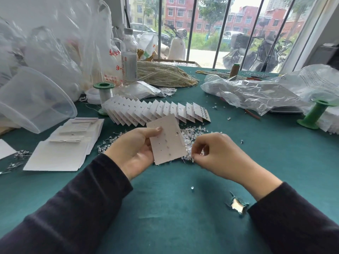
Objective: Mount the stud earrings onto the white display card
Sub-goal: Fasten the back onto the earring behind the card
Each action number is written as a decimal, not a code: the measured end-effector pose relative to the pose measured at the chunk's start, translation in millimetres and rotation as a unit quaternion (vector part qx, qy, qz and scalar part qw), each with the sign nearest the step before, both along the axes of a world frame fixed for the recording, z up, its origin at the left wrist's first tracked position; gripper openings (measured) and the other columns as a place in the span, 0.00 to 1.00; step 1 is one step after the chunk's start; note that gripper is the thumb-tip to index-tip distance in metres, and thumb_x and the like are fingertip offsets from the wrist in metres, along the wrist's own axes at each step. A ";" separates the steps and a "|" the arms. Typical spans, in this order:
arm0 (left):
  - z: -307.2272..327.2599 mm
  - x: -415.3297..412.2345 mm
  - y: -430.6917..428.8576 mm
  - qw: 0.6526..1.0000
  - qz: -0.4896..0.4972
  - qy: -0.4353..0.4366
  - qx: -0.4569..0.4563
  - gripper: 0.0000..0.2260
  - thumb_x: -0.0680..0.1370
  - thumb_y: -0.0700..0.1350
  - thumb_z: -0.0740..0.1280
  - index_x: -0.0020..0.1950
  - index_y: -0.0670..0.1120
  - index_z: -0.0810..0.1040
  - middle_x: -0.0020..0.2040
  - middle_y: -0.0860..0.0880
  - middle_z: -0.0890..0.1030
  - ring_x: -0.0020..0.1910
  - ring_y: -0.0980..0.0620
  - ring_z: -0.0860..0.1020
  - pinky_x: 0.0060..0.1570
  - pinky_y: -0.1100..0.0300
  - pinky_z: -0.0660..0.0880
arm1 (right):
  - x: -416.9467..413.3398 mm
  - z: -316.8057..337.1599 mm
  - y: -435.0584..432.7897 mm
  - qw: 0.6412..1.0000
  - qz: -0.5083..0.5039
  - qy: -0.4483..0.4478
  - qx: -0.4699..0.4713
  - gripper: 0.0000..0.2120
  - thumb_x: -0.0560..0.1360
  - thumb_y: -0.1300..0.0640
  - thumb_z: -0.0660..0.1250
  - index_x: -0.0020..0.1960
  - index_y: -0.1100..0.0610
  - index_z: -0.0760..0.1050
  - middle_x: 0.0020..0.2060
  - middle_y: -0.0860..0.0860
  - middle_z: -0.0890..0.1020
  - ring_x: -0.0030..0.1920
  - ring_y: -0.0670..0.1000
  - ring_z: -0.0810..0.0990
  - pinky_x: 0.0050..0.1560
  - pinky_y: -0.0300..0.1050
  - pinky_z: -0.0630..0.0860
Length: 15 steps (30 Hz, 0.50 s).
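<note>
Over the green desk (165,208), centre of view: left hand (135,145) holds the white display card (167,142) tilted, off the surface. Thumb is pressed on the card's front near its top left edge, and the other fingers are curled behind it, so it's a pinch grip on the left side. The card shows rows of holes and a column of small clear studs already seated.

Right hand (218,153) sits just beside the card's lower right corner. Its fingers (197,153) are curled, with thumb and forefinger tips pressed together on a single stud (193,159). It's tiny and blurred, so I can't tell which way the post faces. The stud is near the card edge but not on it.

Loose stud earrings (190,133) lie in a pile under and behind the card, between both hands. One stray stud (192,188) is closer to the body.

Behind that is a fanned row of filled cards (156,111). Blank cards (60,154) are stacked at the left. The cloth has a tear (237,206) by the right sleeve. Further back are pearl strands (165,74), a water bottle (129,57) and a green spool (103,88).
</note>
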State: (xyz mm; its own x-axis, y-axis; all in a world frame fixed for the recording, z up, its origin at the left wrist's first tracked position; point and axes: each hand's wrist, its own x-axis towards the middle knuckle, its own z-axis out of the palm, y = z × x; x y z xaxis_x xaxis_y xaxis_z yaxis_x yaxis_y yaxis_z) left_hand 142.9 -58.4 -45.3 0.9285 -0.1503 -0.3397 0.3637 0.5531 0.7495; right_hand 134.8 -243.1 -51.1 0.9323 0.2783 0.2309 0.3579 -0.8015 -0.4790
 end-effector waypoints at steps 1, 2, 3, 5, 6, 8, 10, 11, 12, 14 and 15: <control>-0.2 -0.4 -1.2 1.000 -0.003 -0.003 0.007 0.11 0.74 0.34 0.63 0.56 0.37 0.75 0.53 0.40 0.81 0.50 0.44 0.80 0.40 0.48 0.77 | 1.2 1.9 -2.3 0.998 -0.025 0.002 0.054 0.06 0.65 0.62 0.66 0.32 0.54 0.77 0.26 0.45 0.77 0.30 0.38 0.74 0.32 0.27 0.68; -0.8 -0.9 -2.6 1.000 -0.003 -0.005 0.019 0.10 0.74 0.34 0.63 0.54 0.37 0.75 0.50 0.40 0.81 0.48 0.44 0.80 0.39 0.49 0.78 | 2.6 4.2 -4.8 0.993 -0.044 0.017 0.105 0.05 0.65 0.63 0.67 0.32 0.55 0.78 0.27 0.47 0.80 0.30 0.40 0.75 0.34 0.31 0.71; -1.6 -1.4 -4.4 0.999 0.000 -0.009 0.036 0.08 0.74 0.34 0.63 0.52 0.37 0.75 0.47 0.41 0.81 0.46 0.45 0.80 0.38 0.50 0.78 | 3.4 6.3 -7.1 0.987 -0.054 0.038 0.148 0.05 0.64 0.64 0.68 0.32 0.56 0.78 0.29 0.50 0.81 0.31 0.45 0.77 0.35 0.38 0.74; -4.2 -2.2 -8.3 0.997 0.009 -0.024 0.075 0.06 0.74 0.34 0.64 0.49 0.37 0.76 0.44 0.41 0.82 0.41 0.46 0.81 0.36 0.52 0.80 | 4.2 9.5 -11.2 0.976 -0.068 0.053 0.201 0.06 0.63 0.66 0.69 0.32 0.56 0.79 0.31 0.54 0.82 0.32 0.49 0.77 0.36 0.45 0.75; -6.0 -2.5 -10.3 0.995 0.016 -0.031 0.094 0.05 0.73 0.34 0.64 0.48 0.37 0.76 0.42 0.42 0.82 0.39 0.47 0.82 0.35 0.54 0.81 | 4.4 10.2 -12.4 0.974 -0.079 0.042 0.208 0.06 0.63 0.66 0.70 0.32 0.56 0.79 0.31 0.54 0.83 0.32 0.49 0.78 0.37 0.45 0.75; -9.9 -3.6 -14.3 0.991 0.032 -0.039 0.122 0.03 0.73 0.34 0.65 0.46 0.37 0.76 0.36 0.43 0.83 0.32 0.50 0.83 0.30 0.56 0.81 | 4.2 11.0 -12.6 0.974 -0.103 0.013 0.203 0.05 0.64 0.64 0.70 0.33 0.55 0.79 0.31 0.51 0.83 0.33 0.48 0.79 0.38 0.44 0.76; -12.8 -5.6 -18.0 0.989 0.038 -0.043 0.139 0.02 0.73 0.33 0.66 0.44 0.37 0.75 0.34 0.44 0.82 0.27 0.52 0.82 0.27 0.58 0.80 | 3.6 12.3 -10.9 0.973 -0.110 -0.002 0.201 0.04 0.65 0.63 0.71 0.34 0.54 0.80 0.30 0.49 0.82 0.32 0.46 0.79 0.36 0.40 0.75; -14.1 -6.7 -19.9 0.988 0.034 -0.045 0.147 0.01 0.73 0.33 0.66 0.44 0.37 0.75 0.35 0.44 0.82 0.26 0.53 0.81 0.26 0.59 0.79 | 3.1 13.0 -9.7 0.973 -0.109 -0.005 0.202 0.04 0.65 0.63 0.71 0.34 0.54 0.80 0.30 0.49 0.82 0.31 0.45 0.78 0.35 0.38 0.73; -15.3 -7.8 -21.6 0.987 0.029 -0.047 0.153 0.01 0.74 0.33 0.65 0.43 0.38 0.75 0.35 0.44 0.82 0.26 0.53 0.81 0.25 0.60 0.78 | 2.7 13.8 -8.6 0.974 -0.107 -0.009 0.201 0.04 0.66 0.63 0.71 0.35 0.55 0.80 0.30 0.49 0.82 0.31 0.44 0.77 0.34 0.37 0.72; -17.8 -9.6 -24.6 0.984 0.017 -0.054 0.168 0.02 0.74 0.34 0.64 0.42 0.39 0.75 0.34 0.44 0.81 0.26 0.54 0.81 0.24 0.61 0.78 | 0.2 16.1 -5.5 0.974 -0.100 -0.025 0.203 0.04 0.66 0.62 0.71 0.35 0.54 0.80 0.30 0.48 0.82 0.30 0.44 0.78 0.33 0.37 0.73; -19.3 -10.2 -26.1 0.982 0.011 -0.058 0.179 0.03 0.75 0.35 0.64 0.42 0.40 0.75 0.35 0.44 0.81 0.28 0.53 0.81 0.26 0.60 0.79 | -1.6 17.2 -3.2 0.974 -0.090 -0.037 0.205 0.04 0.66 0.61 0.71 0.35 0.54 0.80 0.30 0.48 0.82 0.31 0.45 0.78 0.34 0.37 0.74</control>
State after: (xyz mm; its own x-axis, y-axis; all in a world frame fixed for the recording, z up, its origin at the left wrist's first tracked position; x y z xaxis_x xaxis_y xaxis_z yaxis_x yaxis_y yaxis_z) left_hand 132.7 -84.5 -64.6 0.9656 -0.0204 -0.2592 0.2558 0.2537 0.9329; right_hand 133.2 -246.2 -33.9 0.9339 -0.0172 0.3571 0.2757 -0.6014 -0.7499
